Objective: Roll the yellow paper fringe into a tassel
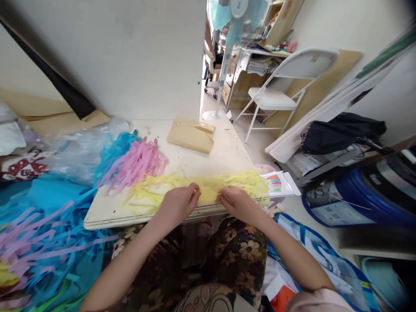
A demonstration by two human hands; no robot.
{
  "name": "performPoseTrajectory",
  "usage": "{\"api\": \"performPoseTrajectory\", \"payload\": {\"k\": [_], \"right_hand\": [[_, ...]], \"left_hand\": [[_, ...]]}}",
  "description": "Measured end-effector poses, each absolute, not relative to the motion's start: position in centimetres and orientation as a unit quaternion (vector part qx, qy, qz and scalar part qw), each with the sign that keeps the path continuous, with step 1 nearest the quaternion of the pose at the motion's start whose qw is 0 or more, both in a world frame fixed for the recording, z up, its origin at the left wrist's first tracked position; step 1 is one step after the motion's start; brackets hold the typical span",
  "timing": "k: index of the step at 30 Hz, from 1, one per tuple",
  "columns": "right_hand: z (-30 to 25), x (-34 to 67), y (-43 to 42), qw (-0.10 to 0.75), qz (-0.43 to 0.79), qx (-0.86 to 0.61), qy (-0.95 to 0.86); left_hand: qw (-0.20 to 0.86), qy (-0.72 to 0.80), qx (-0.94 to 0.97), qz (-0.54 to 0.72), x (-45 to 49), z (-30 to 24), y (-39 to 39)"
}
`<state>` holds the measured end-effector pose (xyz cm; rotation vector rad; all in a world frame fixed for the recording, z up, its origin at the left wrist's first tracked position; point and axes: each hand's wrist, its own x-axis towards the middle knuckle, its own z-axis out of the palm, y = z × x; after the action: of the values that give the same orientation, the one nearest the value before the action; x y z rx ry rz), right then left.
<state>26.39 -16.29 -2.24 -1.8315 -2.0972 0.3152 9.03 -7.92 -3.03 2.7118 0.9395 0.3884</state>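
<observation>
A yellow tissue-paper tassel sheet (209, 184), fringed into strips at both ends, lies spread along the front edge of a white tabletop (227, 147). At the left of its plain middle, my left hand (180, 201) is closed, with thumb and fingers pinched on the paper. My right hand (238, 203) pinches the same sheet a short way to the right, near the table edge. A bundle of pink paper strips (141, 162) rests beyond the left fringe, against blue strips (115, 149). Under the right end sits a clear packet (282, 184) with a coloured tassel picture.
Farther back on the table lies a folded brown cardboard piece (191, 135). Blue and lilac paper strips (48, 238) heap at the left beside clear plastic bags (81, 147). A blue drum (357, 195) stands at the right, a white folding chair (276, 97) and a fan (238, 26) behind.
</observation>
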Motion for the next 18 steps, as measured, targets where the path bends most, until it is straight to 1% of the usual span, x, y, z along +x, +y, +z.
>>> {"api": "performPoseTrajectory", "payload": {"k": [3,5,7,9,12,15,18], "right_hand": [[-1.5,27.4,-14.6,0.15,0.212,-0.646,-0.718],[-1.2,27.8,-13.5,0.14,0.241,-0.635,-0.721],[-1.0,28.1,-12.9,0.135,0.251,-0.626,-0.726],[-0.7,28.2,-12.8,0.133,0.259,-0.622,-0.727],[0.0,28.0,-13.6,0.096,0.239,-0.637,-0.726],[0.9,27.3,-14.4,0.041,0.167,-0.674,-0.719],[1.5,26.2,-14.3,0.028,0.147,-0.674,-0.723]], "left_hand": [[0.116,0.341,0.93,0.073,9.7,-2.2,-6.9],[0.09,0.337,0.936,0.046,10.0,-1.8,-6.5],[0.058,0.314,0.946,0.052,10.0,-1.6,-6.3],[0.043,0.264,0.96,0.084,10.0,-1.5,-6.1],[0.052,0.201,0.973,0.096,9.8,-1.5,-5.9],[0.066,0.186,0.978,0.07,9.7,-1.5,-5.9],[0.074,0.172,0.98,0.065,9.5,-1.2,-6.2]]}}
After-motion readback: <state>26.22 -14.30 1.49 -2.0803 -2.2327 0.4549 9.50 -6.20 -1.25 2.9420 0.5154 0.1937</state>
